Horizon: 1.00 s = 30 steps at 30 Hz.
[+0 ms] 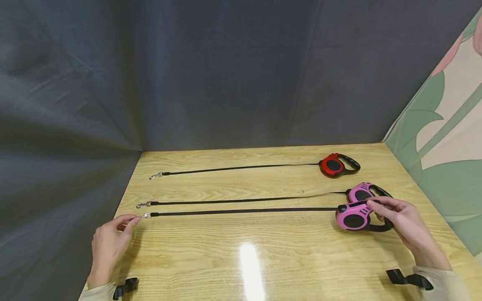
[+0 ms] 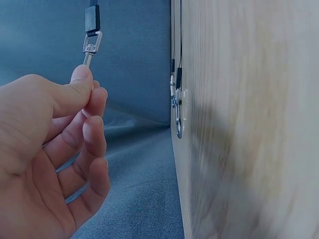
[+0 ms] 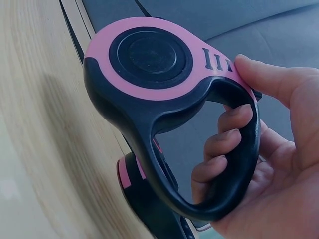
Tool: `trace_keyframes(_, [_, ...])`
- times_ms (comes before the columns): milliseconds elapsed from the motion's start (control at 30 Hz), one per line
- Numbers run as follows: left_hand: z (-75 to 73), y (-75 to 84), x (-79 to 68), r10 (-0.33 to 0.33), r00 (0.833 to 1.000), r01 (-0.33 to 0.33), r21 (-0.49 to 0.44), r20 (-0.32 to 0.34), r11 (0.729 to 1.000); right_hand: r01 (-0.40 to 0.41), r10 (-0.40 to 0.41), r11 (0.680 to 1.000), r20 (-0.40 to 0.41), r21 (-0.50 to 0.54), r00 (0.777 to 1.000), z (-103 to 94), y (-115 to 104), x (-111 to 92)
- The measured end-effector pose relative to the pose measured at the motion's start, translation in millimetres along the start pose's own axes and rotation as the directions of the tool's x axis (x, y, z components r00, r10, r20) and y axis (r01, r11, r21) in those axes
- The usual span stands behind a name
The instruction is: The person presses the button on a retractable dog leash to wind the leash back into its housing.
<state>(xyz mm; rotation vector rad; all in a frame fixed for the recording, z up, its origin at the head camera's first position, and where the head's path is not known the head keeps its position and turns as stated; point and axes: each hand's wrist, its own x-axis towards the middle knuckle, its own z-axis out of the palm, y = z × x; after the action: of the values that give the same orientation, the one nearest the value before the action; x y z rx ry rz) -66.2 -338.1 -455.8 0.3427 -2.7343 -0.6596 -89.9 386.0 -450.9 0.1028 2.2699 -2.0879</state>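
My right hand [image 1: 408, 223] grips the black handle of a pink and black retractable dog leash [image 3: 194, 45], fingers through its loop and thumb on top. The black strap [image 1: 244, 210] runs taut and straight leftward to a metal snap hook [image 2: 90, 48]. Between thumb and index finger my left hand [image 2: 65, 129] pinches that hook, which is raised off the table in the left wrist view; its lower end is hidden by the fingertips. Just behind lies a second pink retractable leash [image 1: 360, 191], partly covered by the held one, its strap extended to a snap hook [image 1: 143, 205].
Farther back on the wooden table [image 1: 188, 259] rests a red and black retractable leash [image 1: 333, 165], strap drawn out left to its own snap hook [image 1: 156, 175]. Dark cloth [image 1: 226, 75] hangs behind and at left. A wall with a leaf pattern [image 1: 452, 175] stands on the right.
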Motion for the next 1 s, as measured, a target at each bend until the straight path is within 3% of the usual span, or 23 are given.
trace_keyframes(400, [0.2, 0.1, -0.8, -0.001, 1.0, 0.001, -0.001, 0.0, 1.0, 0.017, -0.017, 1.0, 0.012, -0.004, 1.0, 3.9, 1.1, 2.5])
trace_keyframes(1000, [2.3, 2.8, -0.5, 0.058, 0.998, -0.058, -0.006, 0.006, 0.998, 0.019, -0.018, 0.999, 0.028, -0.032, 0.999, 9.1, 0.8, 3.1])
